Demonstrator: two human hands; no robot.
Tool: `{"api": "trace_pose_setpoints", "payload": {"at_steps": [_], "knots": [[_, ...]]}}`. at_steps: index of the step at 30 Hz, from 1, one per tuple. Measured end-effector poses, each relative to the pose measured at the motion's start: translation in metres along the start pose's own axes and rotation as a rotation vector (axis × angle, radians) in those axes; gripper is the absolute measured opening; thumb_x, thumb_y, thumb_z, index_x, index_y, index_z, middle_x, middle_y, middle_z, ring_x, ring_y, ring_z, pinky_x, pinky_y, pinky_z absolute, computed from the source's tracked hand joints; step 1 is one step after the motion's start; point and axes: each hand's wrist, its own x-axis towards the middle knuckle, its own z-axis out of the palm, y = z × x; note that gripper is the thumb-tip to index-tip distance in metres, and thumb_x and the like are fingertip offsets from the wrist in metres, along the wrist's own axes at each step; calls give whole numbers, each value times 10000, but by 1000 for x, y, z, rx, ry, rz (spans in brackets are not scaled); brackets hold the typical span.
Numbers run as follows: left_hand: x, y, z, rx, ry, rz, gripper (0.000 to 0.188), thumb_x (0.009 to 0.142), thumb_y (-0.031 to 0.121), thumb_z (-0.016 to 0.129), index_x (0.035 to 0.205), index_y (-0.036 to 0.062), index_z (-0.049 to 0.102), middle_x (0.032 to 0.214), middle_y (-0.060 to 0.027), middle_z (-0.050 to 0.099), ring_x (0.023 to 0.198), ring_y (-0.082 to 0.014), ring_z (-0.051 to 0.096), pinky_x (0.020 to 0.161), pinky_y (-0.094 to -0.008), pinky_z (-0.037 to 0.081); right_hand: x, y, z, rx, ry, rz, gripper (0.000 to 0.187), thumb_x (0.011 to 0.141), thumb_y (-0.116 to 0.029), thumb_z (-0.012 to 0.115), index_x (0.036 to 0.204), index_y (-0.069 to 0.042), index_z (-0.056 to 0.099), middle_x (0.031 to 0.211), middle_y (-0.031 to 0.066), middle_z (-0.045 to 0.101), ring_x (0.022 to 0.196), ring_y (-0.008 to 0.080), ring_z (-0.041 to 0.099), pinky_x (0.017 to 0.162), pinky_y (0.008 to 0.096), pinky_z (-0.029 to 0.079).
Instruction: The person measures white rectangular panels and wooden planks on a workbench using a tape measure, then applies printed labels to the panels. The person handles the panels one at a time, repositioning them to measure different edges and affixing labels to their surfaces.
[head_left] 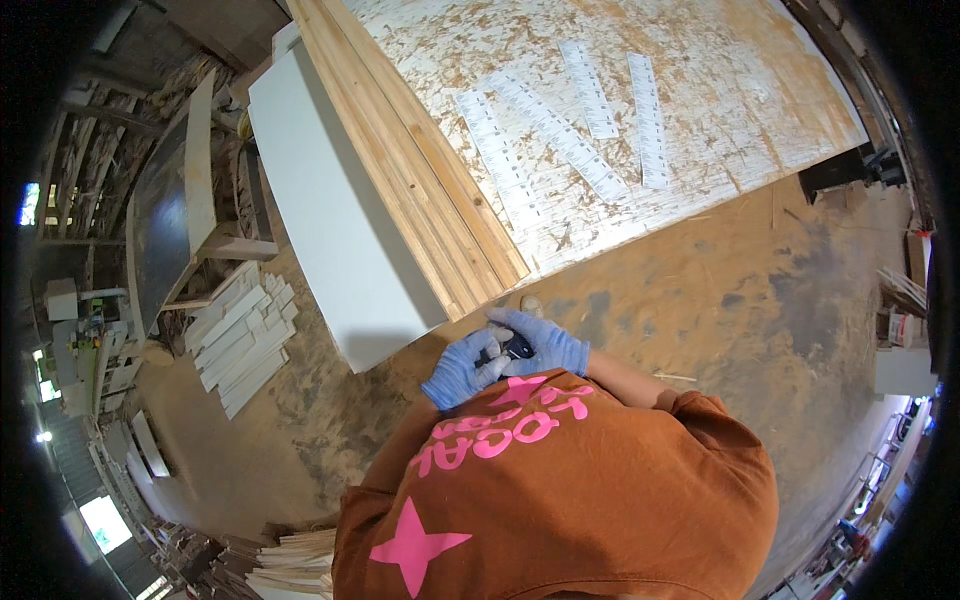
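Observation:
Close to my body, both hands in blue-grey work gloves come together around a small dark object (517, 347). Its kind is hard to make out, as fingers cover much of it. My left hand (460, 370) is closed on its left side, and my right hand (545, 343) wraps it from the right. Just beyond my hands lie the near ends of long wooden boards (420, 180), stacked side by side along the table. Several white printed paper strips (650, 125) lie on the scuffed white tabletop (720, 60) to the right of the boards.
A smooth white panel (310, 190) lies left of the boards, its corner reaching near my left hand. Cut white planks (245, 330) are piled on the dusty floor (240, 450). A dark-topped wooden stand (170, 220) is farther left. More timber (295, 565) lies at the lower left.

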Motion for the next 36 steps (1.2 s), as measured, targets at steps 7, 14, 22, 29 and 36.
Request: {"api": "trace_pose_setpoints", "payload": {"at_steps": [7,14,22,29,36], "knots": [[-7,0,6,59,239,156,212,818,204,691,950,55,619,812,-113,632,700,-262,625,648,-361,512,21,15,-5,2,-256,-47,600,765,-323,766,1251,-51,545,1095,166,640,1008,300,633,884,365,498],[-15,17,7,248,286,112,127,822,134,654,784,60,558,748,-111,599,636,-266,594,617,-373,499,26,-6,-23,-228,-398,161,471,797,-489,675,1034,-82,659,1016,156,659,934,311,641,801,370,494],[-40,29,-34,-721,754,-96,79,891,91,547,964,110,525,792,28,512,607,-73,486,583,-265,490,-7,43,-90,-62,-344,556,296,846,-328,677,853,-32,683,722,64,639,683,132,584,640,290,473],[-76,-34,-177,-1180,1116,159,184,916,172,518,1063,89,589,638,47,476,499,-37,401,488,-224,447,-77,107,-127,125,-310,654,308,806,-322,698,892,-27,714,740,29,640,667,124,568,616,308,467],[-87,-95,-290,-1075,1575,42,241,901,357,563,941,133,642,617,36,527,471,-97,433,490,-269,461,-126,96,-139,148,-283,819,279,865,-284,657,881,-11,713,738,39,660,674,127,582,631,291,483]]}}
